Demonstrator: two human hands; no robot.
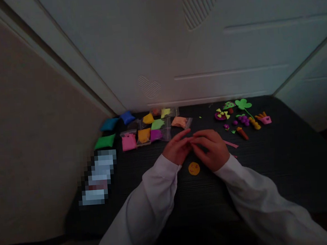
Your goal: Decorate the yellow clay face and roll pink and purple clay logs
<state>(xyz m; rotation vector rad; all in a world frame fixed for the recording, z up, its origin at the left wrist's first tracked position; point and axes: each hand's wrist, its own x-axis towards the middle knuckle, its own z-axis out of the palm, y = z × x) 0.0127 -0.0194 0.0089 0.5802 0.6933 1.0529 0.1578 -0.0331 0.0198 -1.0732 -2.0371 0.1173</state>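
**Fingers meet by a yellow smiley**

The fingertips of my left hand and right hand come together. My left fingers point to the far side, and my right ones bend in to meet them. From my camera, I can't tell if they pinch something small. The yellow smiley, round and flat with red face marks, lies on the black table, on the near side, between my wrists. A pink strip sticks out right of my right hand. Farther right I see purple grapes, a green flower and a pink cup with orange sticks. Far left are bright packets: a peach packet, a pink packet and a green packet. Nearer on the left is a blurred patch. A white panel stands behind everything.
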